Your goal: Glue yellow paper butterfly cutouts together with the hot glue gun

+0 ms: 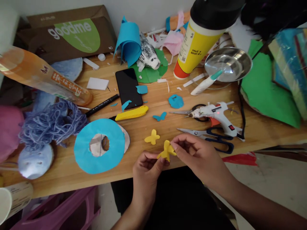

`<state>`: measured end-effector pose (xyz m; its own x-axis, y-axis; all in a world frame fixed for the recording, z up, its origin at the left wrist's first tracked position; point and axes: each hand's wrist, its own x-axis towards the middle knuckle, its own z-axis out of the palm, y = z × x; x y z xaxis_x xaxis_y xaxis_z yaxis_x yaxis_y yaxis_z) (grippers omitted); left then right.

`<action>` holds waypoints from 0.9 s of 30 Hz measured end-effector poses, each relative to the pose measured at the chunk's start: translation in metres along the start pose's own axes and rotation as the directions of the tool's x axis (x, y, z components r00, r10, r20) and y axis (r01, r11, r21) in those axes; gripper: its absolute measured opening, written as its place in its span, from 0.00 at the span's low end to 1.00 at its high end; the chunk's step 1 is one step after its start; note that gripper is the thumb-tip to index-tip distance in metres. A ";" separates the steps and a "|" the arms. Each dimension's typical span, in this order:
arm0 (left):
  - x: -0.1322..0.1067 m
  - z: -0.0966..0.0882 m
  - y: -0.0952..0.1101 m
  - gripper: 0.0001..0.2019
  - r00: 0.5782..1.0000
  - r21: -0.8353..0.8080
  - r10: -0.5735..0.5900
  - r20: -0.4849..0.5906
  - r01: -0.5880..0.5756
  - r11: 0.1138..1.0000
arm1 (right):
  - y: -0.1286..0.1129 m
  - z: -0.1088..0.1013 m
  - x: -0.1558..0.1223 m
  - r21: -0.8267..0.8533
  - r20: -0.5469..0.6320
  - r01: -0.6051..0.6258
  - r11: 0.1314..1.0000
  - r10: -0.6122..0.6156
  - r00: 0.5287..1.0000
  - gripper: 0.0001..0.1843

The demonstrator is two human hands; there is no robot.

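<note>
In the head view, the left hand [147,167] pinches the lower-left part of a yellow paper butterfly [166,149] between thumb and fingertips. The right hand [195,153], thumb and forefinger brought together, grips its right wing, the other fingers loosely curled. The butterfly sits between the two hands at the near edge of the worktop [137,130], just nearer the person than a second yellow butterfly [152,137]. Paper this thin probably creases easily, so a light, steady left pinch and small right-hand movements suit it best. The fingers are best kept clear of the glue gun [224,118] and scissors [202,132].
</note>
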<state>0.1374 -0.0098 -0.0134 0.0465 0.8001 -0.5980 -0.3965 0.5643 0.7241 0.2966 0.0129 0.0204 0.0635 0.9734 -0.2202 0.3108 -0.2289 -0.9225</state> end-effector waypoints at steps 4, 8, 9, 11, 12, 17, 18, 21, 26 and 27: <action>0.000 -0.003 -0.002 0.09 0.999 -0.005 0.044 0.002 -0.044 0.999 | 0.000 -0.002 -0.004 -0.204 -0.002 0.145 0.968 -0.148 0.989 0.04; 0.001 -0.004 -0.001 0.08 0.997 -0.044 0.073 0.002 -0.072 0.996 | 0.001 -0.001 -0.016 -0.473 -0.050 0.432 0.768 -0.513 0.857 0.12; 0.001 -0.004 0.000 0.08 0.996 -0.053 0.085 0.003 -0.085 0.995 | 0.002 0.000 -0.019 -0.483 -0.022 0.477 0.734 -0.555 0.831 0.13; 0.001 -0.004 0.000 0.07 0.994 -0.059 0.113 0.008 -0.112 0.992 | 0.002 0.003 -0.022 -0.466 0.044 0.532 0.707 -0.582 0.812 0.13; 0.001 -0.004 0.000 0.07 0.992 -0.054 0.127 0.012 -0.126 0.991 | 0.002 0.005 -0.022 -0.456 0.064 0.541 0.707 -0.580 0.812 0.14; -0.001 -0.003 -0.002 0.07 0.985 -0.025 0.171 0.034 -0.170 0.985 | 0.003 0.009 -0.020 -0.412 0.076 0.510 0.755 -0.529 0.845 0.14; -0.002 -0.002 -0.002 0.07 0.985 -0.022 0.172 0.036 -0.171 0.985 | 0.003 0.010 -0.020 -0.403 0.081 0.506 0.763 -0.521 0.850 0.14; -0.003 -0.001 0.001 0.07 0.982 -0.018 0.182 0.042 -0.182 0.983 | 0.002 0.011 -0.023 -0.396 0.092 0.506 0.766 -0.515 0.852 0.14; -0.003 -0.001 0.004 0.08 0.965 0.044 0.259 0.038 -0.261 0.964 | -0.001 0.015 -0.027 -0.434 0.060 0.466 0.771 -0.491 0.869 0.15; -0.003 -0.001 0.004 0.08 0.959 0.057 0.281 0.036 -0.282 0.958 | -0.002 0.016 -0.027 -0.440 0.058 0.452 0.776 -0.478 0.876 0.14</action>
<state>0.1348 -0.0100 -0.0097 -0.0340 0.9331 -0.3581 -0.3408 0.3260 0.8818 0.2787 -0.0131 0.0233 -0.1479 0.9620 0.2297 0.6867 0.2670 -0.6761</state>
